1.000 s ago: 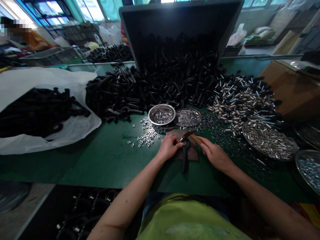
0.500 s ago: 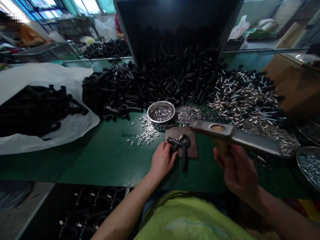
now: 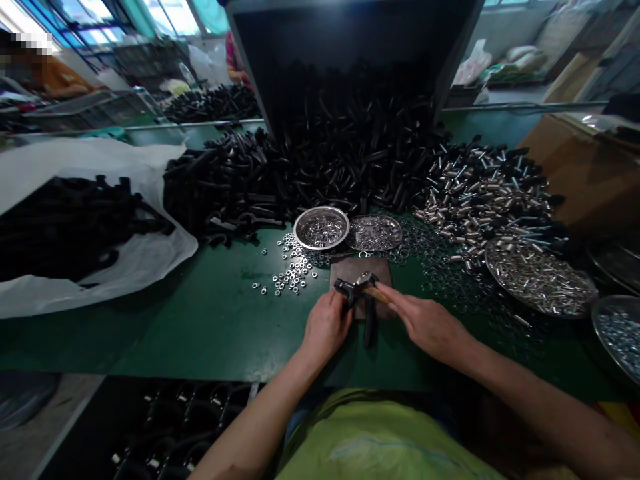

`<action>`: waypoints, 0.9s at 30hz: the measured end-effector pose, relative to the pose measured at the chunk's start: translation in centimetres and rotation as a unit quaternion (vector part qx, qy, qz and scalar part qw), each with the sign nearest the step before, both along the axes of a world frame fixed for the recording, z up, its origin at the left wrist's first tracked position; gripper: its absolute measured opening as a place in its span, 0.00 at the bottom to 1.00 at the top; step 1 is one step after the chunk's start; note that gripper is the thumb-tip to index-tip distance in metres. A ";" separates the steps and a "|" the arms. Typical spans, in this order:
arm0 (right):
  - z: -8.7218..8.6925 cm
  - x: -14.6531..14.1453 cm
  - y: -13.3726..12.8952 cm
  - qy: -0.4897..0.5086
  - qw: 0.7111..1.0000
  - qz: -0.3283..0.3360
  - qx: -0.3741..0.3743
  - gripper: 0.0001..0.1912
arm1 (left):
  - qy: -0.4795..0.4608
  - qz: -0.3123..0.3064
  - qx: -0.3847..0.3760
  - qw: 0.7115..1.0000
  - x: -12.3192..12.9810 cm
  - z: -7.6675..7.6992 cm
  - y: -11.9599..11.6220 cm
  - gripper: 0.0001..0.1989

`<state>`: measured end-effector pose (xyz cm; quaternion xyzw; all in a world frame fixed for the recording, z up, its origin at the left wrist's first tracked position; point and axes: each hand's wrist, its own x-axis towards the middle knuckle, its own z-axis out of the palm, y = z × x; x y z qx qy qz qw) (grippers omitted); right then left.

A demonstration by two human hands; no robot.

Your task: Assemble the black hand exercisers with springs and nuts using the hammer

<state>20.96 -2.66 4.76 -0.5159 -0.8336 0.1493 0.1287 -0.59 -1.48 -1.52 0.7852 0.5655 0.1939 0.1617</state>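
My left hand (image 3: 327,327) is shut around the head end of a black hand-grip exerciser (image 3: 369,327), which lies on a brown leather pad (image 3: 340,270) with its handle pointing toward me. My right hand (image 3: 427,327) holds a wooden-handled hammer (image 3: 377,293) low over the pad. The steel hammer head sits at the top of the exerciser, touching or nearly touching it. My left fingers hide part of the exerciser.
The green table (image 3: 200,320) holds a steel bowl of nuts (image 3: 321,228), a tray of washers (image 3: 374,233), loose nuts (image 3: 295,267), a heap of black handles (image 3: 350,153), steel-and-black parts (image 3: 480,193) and a round tray of steel sleeves (image 3: 540,280).
My right hand has swung the hammer down from high near the camera to the exerciser on the pad. My left hand still grips the exerciser.
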 end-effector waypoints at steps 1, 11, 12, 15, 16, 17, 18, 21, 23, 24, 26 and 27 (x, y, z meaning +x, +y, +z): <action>0.3 0.1 0.4 0.023 1.000 -0.009 0.016 0.26 | -0.001 -0.001 -0.002 1.000 0.0 0.1 0.0 0.03; -3.0 1.6 3.2 0.023 0.996 -0.082 0.000 0.23 | 0.015 0.015 -0.070 0.997 0.0 0.9 1.3 0.05; -3.4 2.0 2.9 0.017 0.996 -0.091 0.018 0.23 | 0.012 0.024 -0.077 0.997 -0.4 1.1 1.5 0.05; -4.6 3.6 1.1 -0.042 0.988 -0.121 0.091 0.23 | 0.008 0.090 -0.066 0.994 -4.1 1.6 1.9 0.07; -5.0 4.4 0.3 -0.070 0.983 -0.128 0.114 0.22 | 0.019 0.127 -0.054 0.990 -6.1 1.9 1.8 0.09; -5.4 5.1 -0.5 -0.098 0.977 -0.132 0.136 0.22 | 0.038 0.175 -0.043 0.983 -8.5 2.1 1.7 0.11; -5.9 5.9 -1.2 -0.123 0.971 -0.134 0.156 0.22 | 0.063 0.220 -0.041 0.973 -11.0 2.3 1.5 0.13; -7.2 7.8 -2.8 -0.167 0.958 -0.133 0.193 0.20 | 0.158 0.326 -0.049 0.931 -18.7 3.0 0.7 0.16; -7.8 8.5 -3.4 -0.179 0.953 -0.139 0.202 0.19 | 0.233 0.352 -0.074 0.904 -22.1 3.4 0.6 0.20; -8.0 8.6 -3.5 -0.181 0.952 -0.142 0.204 0.19 | 0.265 0.354 -0.073 0.894 -23.0 3.6 0.8 0.21; -8.1 8.6 -3.7 -0.180 0.952 -0.148 0.199 0.18 | 0.287 0.331 -0.035 0.898 -22.7 4.0 2.4 0.23; -8.0 8.5 -3.7 -0.176 0.953 -0.150 0.193 0.17 | 0.276 0.305 -0.003 0.911 -21.6 4.1 3.7 0.22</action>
